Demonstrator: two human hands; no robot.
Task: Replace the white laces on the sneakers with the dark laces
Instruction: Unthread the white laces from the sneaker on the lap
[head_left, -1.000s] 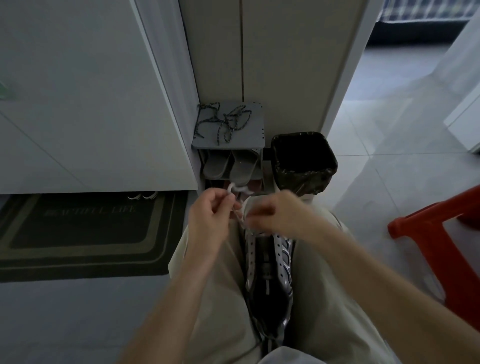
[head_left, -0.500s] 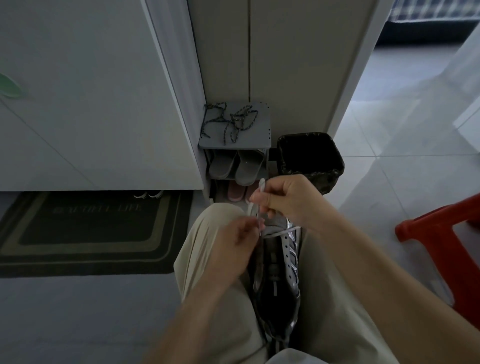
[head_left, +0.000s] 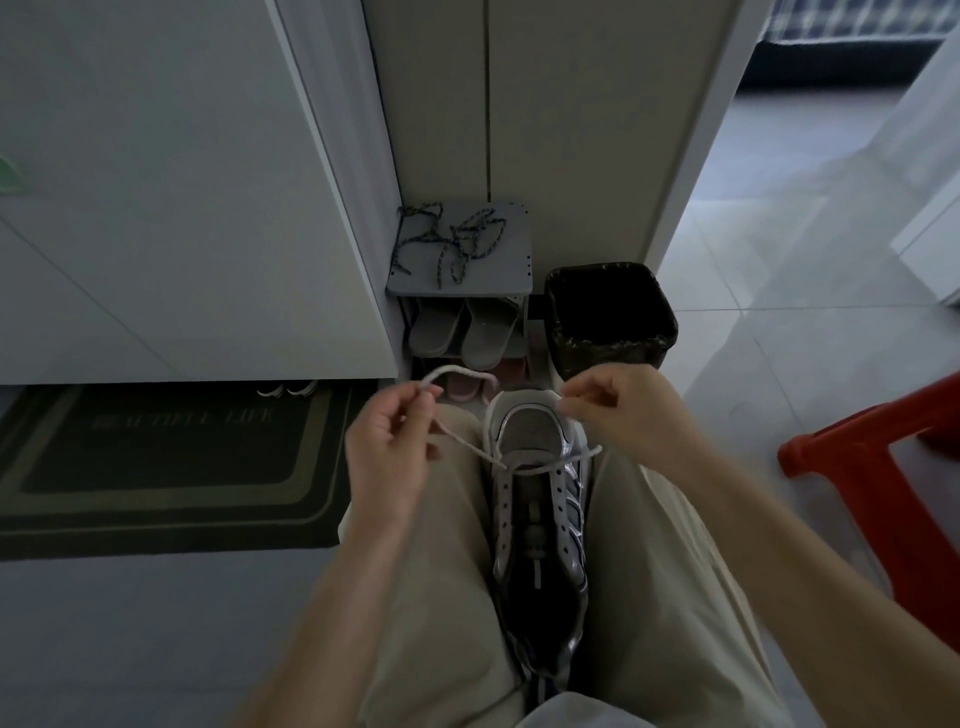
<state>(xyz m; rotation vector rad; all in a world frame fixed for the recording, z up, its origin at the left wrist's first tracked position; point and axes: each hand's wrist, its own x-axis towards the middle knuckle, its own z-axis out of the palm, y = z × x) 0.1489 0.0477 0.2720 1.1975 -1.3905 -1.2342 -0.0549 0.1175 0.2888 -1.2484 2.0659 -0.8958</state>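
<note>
The sneaker (head_left: 537, 499) lies at frame centre, between the person's thighs. The white lace (head_left: 470, 448) passes through only the eyelets nearest the toe. The left hand (head_left: 387, 447) pinches one end and the right hand (head_left: 618, 410) pinches the other. The dark laces (head_left: 457, 239) lie on the shoe rack (head_left: 514, 280), upper centre.

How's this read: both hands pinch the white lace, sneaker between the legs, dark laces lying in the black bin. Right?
No. Head view: the dark laces lie on top of the grey shoe rack, not in the black bin. Rest holds: left hand and right hand pinch the white lace, sneaker between the legs.
</note>
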